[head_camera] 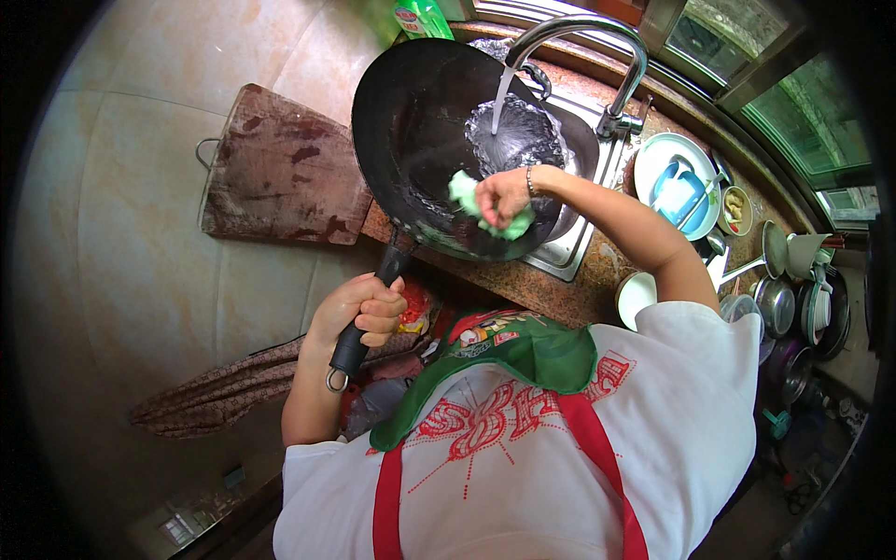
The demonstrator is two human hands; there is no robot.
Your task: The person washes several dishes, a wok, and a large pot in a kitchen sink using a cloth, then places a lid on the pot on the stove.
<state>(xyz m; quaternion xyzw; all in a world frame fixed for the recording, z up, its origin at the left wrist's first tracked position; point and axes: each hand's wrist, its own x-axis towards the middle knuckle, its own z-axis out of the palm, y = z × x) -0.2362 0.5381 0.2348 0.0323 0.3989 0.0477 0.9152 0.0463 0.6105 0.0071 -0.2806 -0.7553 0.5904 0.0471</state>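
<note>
A large black wok (420, 112) is held tilted over the steel sink (584, 143). My left hand (364, 308) is closed around the wok's black handle (348, 352), which has a metal ring at its end. In my right hand (505, 196) is a bunched pale green cloth (518, 225), against the wok's inner side near the handle. Water (500, 101) runs from the chrome faucet (584, 24) and spreads where it strikes the wok's far right inside.
A worn wooden cutting board (280, 171) leans at the tiled wall on the left. Right of the sink stand a white basin (647, 150) with blue items, a small bowl of food (736, 210) and a white bowl (635, 299). A green bottle (425, 19) is behind the wok.
</note>
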